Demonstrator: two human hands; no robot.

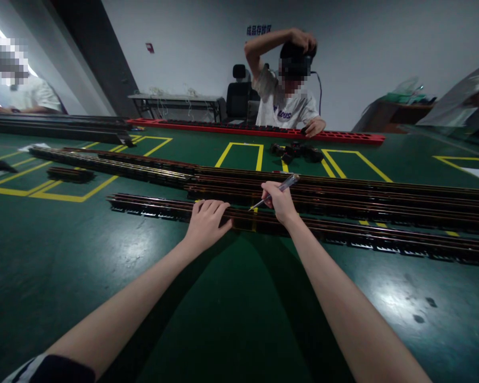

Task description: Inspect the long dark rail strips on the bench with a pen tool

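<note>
Two hands engaged: left hand (pixel 206 222) laid flat, steadying the nearest rail strip (pixel 343 236), pen (pixel 274 192) pinched by right hand (pixel 278 202); tip is best kept square.

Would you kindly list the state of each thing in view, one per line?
Left hand: open, flat on the nearest strip.
Right hand: closed on a pen, tip down toward the strips.
Nearest strip: lying flat on the green table.
Red strip: flat at the far edge.
Chair: empty.
</note>
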